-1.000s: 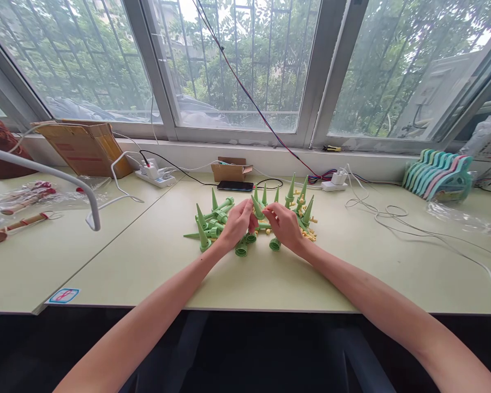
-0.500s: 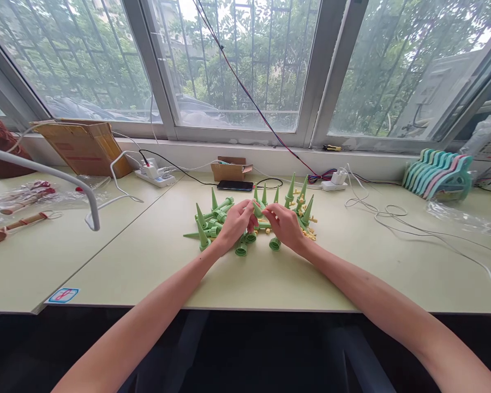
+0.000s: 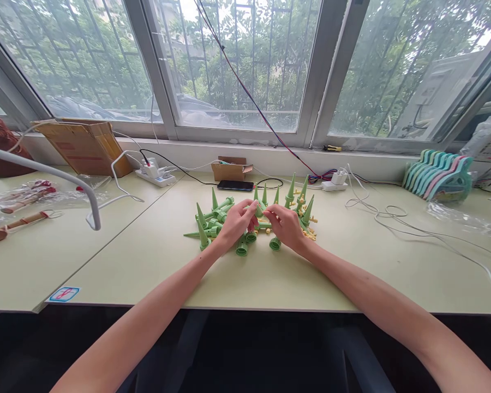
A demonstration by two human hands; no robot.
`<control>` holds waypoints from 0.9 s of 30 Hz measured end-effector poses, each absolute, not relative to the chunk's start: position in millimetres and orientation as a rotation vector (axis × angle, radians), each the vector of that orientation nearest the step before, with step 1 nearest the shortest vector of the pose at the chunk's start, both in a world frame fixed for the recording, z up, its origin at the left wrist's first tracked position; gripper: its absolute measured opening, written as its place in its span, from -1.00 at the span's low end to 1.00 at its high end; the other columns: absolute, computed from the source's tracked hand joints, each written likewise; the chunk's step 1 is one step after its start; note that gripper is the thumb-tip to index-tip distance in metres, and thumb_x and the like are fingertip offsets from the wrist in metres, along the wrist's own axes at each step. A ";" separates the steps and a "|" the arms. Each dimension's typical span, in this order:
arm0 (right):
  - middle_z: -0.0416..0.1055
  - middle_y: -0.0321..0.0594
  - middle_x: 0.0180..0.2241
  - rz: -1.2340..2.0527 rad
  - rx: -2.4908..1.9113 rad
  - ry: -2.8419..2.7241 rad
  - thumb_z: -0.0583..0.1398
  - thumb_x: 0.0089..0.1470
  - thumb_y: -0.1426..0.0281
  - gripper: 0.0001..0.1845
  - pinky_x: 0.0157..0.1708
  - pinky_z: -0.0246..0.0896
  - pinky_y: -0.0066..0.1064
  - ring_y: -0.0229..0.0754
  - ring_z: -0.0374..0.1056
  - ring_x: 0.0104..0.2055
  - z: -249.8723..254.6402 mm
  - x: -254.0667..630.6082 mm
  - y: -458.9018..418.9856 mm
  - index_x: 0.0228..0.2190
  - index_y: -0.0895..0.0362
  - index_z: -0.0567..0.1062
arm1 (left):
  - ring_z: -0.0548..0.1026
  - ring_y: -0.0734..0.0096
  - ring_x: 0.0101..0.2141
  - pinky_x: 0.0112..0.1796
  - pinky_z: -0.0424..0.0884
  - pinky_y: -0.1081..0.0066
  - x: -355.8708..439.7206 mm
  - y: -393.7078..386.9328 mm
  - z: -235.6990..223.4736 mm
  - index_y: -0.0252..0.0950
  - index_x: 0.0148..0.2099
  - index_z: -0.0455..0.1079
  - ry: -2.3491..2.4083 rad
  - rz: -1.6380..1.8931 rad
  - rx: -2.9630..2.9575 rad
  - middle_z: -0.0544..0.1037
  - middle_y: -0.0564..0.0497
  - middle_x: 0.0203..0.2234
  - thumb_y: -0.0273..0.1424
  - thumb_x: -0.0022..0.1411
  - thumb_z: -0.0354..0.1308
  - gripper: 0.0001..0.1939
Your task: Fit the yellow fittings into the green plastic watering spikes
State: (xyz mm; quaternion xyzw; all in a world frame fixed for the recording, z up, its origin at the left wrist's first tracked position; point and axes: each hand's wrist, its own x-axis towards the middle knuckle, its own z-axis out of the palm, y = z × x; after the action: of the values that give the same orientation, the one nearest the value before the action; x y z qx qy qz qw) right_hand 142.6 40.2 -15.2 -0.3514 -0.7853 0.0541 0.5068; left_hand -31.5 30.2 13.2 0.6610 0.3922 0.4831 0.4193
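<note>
My left hand [image 3: 238, 222] is closed round a green plastic plant watering spike [image 3: 260, 209], partly hidden by the fingers. Close beside it, the fingertips of my right hand [image 3: 285, 225] are pinched together at the held spike; whatever they grip is too small to make out. More green spikes lie to the left, among them an upright one [image 3: 203, 233]. Others stand behind and to the right, such as a tall spike [image 3: 290, 192]. Small yellow valve pieces [image 3: 310, 233] lie by my right hand. A green threaded cap end [image 3: 275, 244] faces me below it.
A black phone [image 3: 235, 185] and a small open cardboard box [image 3: 230, 170] are behind the spikes. White power strips [image 3: 155, 176] and loose cables [image 3: 387, 213] lie on both sides. Teal and pink hangers [image 3: 437, 174] stand at the far right, wrapped wooden items [image 3: 24, 221] at the left.
Both hands stay almost in place over the pile. The held spike has tilted slightly between the fingers, and the left thumb now covers more of it.
</note>
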 end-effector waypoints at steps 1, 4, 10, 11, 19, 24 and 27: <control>0.40 -0.25 -0.46 0.132 -0.845 -1.894 0.03 0.32 0.21 -0.65 -0.43 0.07 -0.46 -0.29 0.18 -0.47 -15.4 142.7 40.3 -0.42 0.11 0.42 | 0.41 0.45 -0.63 -0.58 0.35 0.46 -31.7 29.9 13.5 -0.26 -0.24 0.35 0.986 1.207 1.660 0.45 0.08 -0.64 0.04 0.25 0.07 -0.57; 0.40 -0.25 -0.47 0.139 -0.831 -1.892 0.03 0.32 0.21 -0.66 -0.43 0.07 -0.46 -0.29 0.19 -0.47 -15.8 143.0 40.6 -0.42 0.11 0.43 | 0.43 0.44 -0.60 -0.55 0.37 0.46 -32.0 28.7 14.7 -0.25 -0.23 0.35 1.001 1.194 1.665 0.46 0.07 -0.63 0.04 0.25 0.07 -0.57; 0.38 -0.28 -0.50 0.147 -0.841 -1.894 0.03 0.31 0.21 -0.65 -0.43 0.08 -0.47 -0.29 0.18 -0.48 -16.9 143.6 40.6 -0.43 0.11 0.42 | 0.43 0.45 -0.59 -0.52 0.38 0.46 -32.4 26.9 16.1 -0.26 -0.21 0.36 1.018 1.185 1.684 0.46 0.07 -0.62 0.03 0.26 0.07 -0.57; 0.37 -0.28 -0.50 0.153 -0.850 -1.894 0.03 0.31 0.21 -0.64 -0.43 0.07 -0.47 -0.29 0.18 -0.48 -17.2 143.7 40.6 -0.44 0.11 0.42 | 0.43 0.45 -0.59 -0.52 0.38 0.46 -32.4 26.9 16.1 -0.26 -0.21 0.36 1.018 1.186 1.687 0.46 0.08 -0.62 0.03 0.26 0.06 -0.57; 0.29 -0.30 -0.55 0.203 -0.870 -1.868 0.02 0.31 0.19 -0.60 -0.48 0.06 -0.47 -0.30 0.14 -0.50 -15.9 141.9 40.2 -0.50 0.10 0.35 | 0.40 0.47 -0.62 -0.56 0.34 0.46 -30.0 27.3 14.2 -0.27 -0.33 0.33 0.977 1.218 1.726 0.41 0.09 -0.64 0.02 0.31 0.00 -0.56; 0.28 -0.30 -0.56 0.198 -0.884 -1.859 0.01 0.32 0.18 -0.59 -0.49 0.06 -0.47 -0.29 0.14 -0.51 -13.9 141.5 39.5 -0.50 0.10 0.37 | 0.38 0.49 -0.59 -0.49 0.35 0.45 -30.5 24.2 14.0 -0.27 -0.30 0.38 1.005 1.224 1.873 0.40 0.09 -0.61 0.00 0.36 -0.08 -0.54; 0.31 -0.28 -0.56 0.186 -0.886 -1.851 0.01 0.31 0.18 -0.59 -0.48 0.07 -0.47 -0.29 0.15 -0.51 -13.4 142.0 39.1 -0.50 0.10 0.38 | 0.38 0.48 -0.58 -0.47 0.34 0.46 -32.0 22.9 14.6 -0.26 -0.24 0.42 1.012 1.210 1.919 0.40 0.09 -0.60 0.00 0.37 -0.11 -0.52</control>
State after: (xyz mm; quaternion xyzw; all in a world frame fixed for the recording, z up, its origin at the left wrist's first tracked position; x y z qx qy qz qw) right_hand 142.0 39.1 -13.4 -0.3687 -0.7702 0.0774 0.5146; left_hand -32.0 22.9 14.6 0.7312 0.3854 0.4611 0.3229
